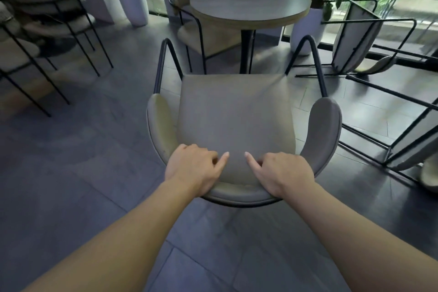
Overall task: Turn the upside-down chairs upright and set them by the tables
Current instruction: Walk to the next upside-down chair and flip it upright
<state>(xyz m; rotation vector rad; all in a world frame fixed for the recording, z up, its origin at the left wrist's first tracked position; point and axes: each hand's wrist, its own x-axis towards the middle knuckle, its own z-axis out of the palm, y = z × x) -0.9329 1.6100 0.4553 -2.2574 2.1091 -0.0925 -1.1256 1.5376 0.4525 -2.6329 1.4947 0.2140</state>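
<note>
Both hands, left hand (194, 168) and right hand (282, 172), clasp upright chair (234, 114) backrest.

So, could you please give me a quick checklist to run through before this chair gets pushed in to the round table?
1. Both hands gripping: left hand and right hand closed on the curved backrest of the beige padded black-framed chair: ok.
2. Chair upright: ok.
3. Faces the round grey wooden table: ok.
4. Floor path to the table clear: ok.
5. Chair legs all on the floor: cannot tell.
6. All chairs righted: not ok, two tipped white-bottomed chairs lie at right.
</note>
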